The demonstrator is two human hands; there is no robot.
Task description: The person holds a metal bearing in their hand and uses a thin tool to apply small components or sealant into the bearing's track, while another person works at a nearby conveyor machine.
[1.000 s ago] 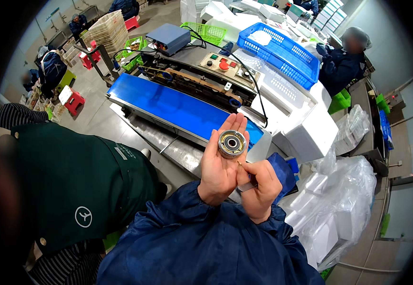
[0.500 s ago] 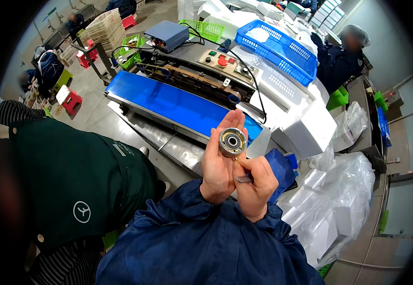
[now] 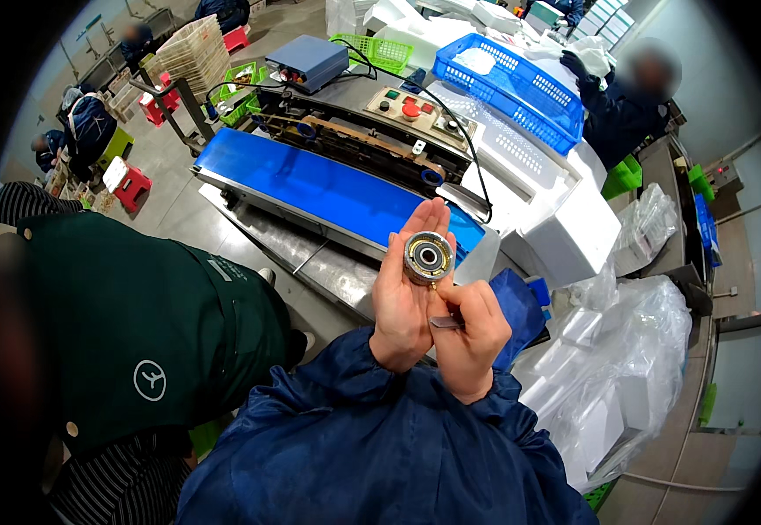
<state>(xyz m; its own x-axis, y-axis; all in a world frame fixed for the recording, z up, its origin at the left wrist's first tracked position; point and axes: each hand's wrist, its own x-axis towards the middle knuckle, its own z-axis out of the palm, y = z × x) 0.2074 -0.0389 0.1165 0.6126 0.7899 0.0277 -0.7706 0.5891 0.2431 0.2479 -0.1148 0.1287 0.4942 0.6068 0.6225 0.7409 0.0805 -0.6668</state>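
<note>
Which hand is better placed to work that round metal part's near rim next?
Likely the right hand: it pinches a brass-coloured piece at that rim. The left hand is open, palm up, supporting the round metal part.

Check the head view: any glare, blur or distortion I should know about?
In the head view, the metal bearing on the left hand is fairly clear; head view again, the steel surface and plastic wrap catch glare; head view, upper right, a co-worker's head is blurred; head view, edges bow toward the rim.

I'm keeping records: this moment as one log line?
Left hand: palm up, round bearing on it | Right hand: holding flat grey piece, near bearing | Beyond: blue conveyor belt
</note>
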